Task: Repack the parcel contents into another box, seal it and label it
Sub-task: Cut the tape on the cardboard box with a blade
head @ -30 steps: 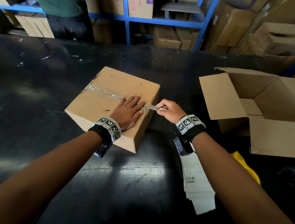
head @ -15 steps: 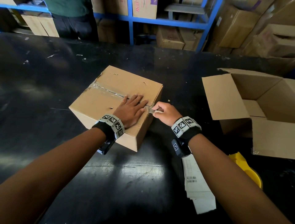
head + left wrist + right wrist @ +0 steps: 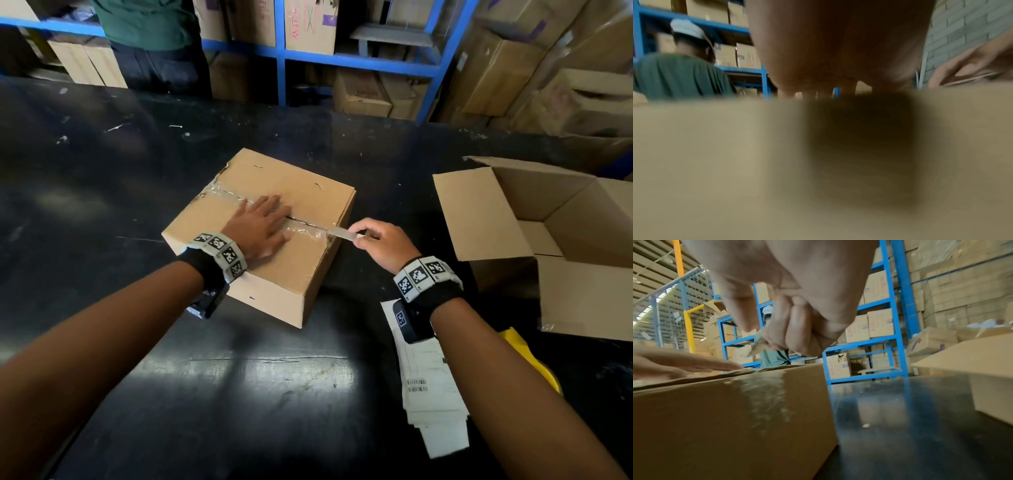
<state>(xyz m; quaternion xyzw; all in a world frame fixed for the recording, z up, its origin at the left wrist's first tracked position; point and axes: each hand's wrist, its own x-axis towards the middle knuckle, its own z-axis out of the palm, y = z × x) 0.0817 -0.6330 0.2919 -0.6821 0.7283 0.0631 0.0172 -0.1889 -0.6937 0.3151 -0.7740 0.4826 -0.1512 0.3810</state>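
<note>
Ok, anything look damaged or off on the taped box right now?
Yes. The taped box has a torn far-left top corner, and its clear tape is wrinkled, with the centre seam gaping beside the left hand.

Matt brown cardboard box [image 3: 274,240], seam under glossy, wrinkled clear tape [image 3: 305,231]. Beneath the box, table [image 3: 239,394] black, smooth, reflective. Right of the box, white paper labels [image 3: 431,394].

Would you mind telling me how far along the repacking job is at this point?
Early. Done: the empty box stands open on the right. In hand: the left hand presses flat on the taped parcel while the right hand holds a blade at the tape seam. Left: opening the flaps, moving contents, sealing, and labelling with the labels.
</note>
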